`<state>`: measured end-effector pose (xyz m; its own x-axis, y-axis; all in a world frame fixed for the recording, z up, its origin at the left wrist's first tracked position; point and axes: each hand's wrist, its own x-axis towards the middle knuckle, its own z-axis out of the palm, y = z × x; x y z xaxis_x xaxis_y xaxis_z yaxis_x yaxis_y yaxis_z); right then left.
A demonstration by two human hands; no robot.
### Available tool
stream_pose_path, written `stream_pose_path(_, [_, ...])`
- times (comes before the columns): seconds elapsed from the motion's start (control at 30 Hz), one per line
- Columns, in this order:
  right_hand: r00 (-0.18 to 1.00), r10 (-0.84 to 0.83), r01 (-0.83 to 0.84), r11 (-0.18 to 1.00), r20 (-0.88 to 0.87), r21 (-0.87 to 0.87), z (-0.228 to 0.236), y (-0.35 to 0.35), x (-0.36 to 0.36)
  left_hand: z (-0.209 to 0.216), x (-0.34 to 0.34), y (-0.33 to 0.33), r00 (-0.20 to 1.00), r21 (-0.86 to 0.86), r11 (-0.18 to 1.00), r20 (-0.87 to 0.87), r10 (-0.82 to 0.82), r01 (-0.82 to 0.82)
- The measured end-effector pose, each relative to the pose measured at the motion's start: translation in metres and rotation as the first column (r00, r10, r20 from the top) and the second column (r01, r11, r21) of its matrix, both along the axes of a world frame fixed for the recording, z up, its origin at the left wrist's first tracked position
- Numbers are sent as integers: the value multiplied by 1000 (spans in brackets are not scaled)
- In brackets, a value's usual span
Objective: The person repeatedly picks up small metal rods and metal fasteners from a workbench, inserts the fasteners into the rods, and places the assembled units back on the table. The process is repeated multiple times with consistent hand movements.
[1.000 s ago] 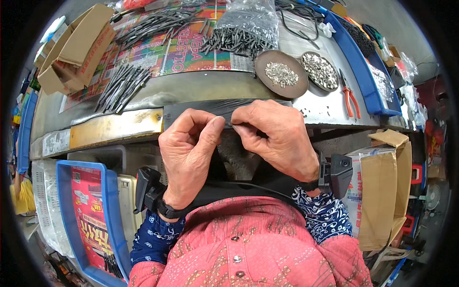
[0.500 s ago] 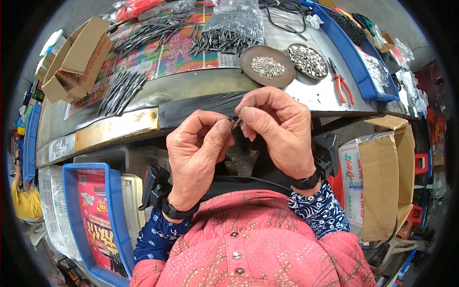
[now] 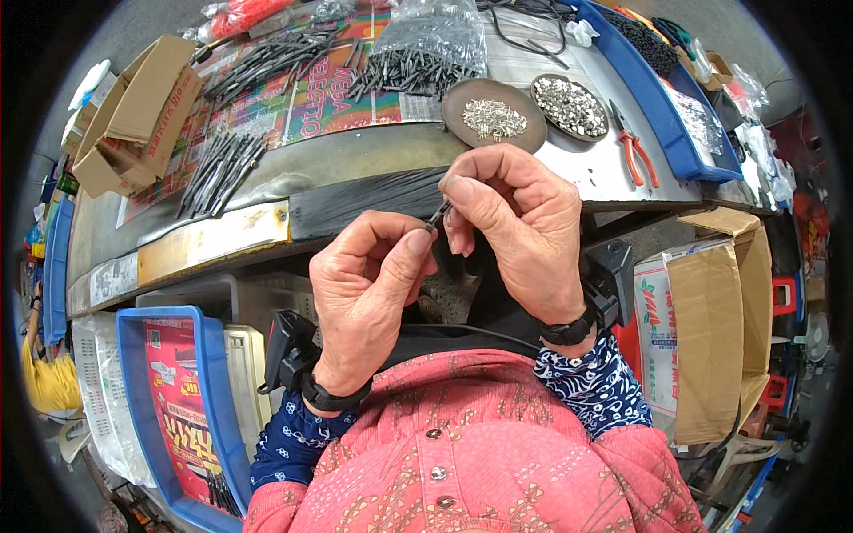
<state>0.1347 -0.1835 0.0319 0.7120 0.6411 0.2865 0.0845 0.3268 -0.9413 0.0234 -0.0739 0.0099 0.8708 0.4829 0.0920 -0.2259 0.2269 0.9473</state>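
Head view: mid-frame, my left fingers point(image 3: 416, 242) and right fingers point(image 3: 459, 187) pinch a thin, dark, rod-like piece with a metallic glint point(image 3: 437, 214) between them; I judge light, even pressure and straight alignment keep such a small piece steady.

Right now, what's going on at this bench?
A person has left hand and right hand close together before the bench, fingertips pinching a thin dark piece, too small to identify. Beyond sit a dish of metal bits and, farther right, pliers; black rods lie left.
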Motion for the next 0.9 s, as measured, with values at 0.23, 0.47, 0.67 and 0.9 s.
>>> stream_pose_path(0.23, [999, 24, -24, 999, 23, -36, -3, 1, 1, -4, 0, 0, 1000, 16, 1000, -9, 13, -13])
stream_pose_path(0.47, [997, 77, -78, 997, -18, -6, -8, 1, 2, -9, -1, 1, 1000, 67, 998, 18, 15, -16])
stream_pose_path(0.67, [995, 86, -85, 996, -54, 25, -12, -3, 0, -8, 2, -3, 999, 111, 993, 5, 37, -37])
stream_pose_path(0.9, [993, 72, -73, 997, -89, -14, -11, -4, 8, -4, 11, 6, 999, 126, 992, -45, -16, 21])
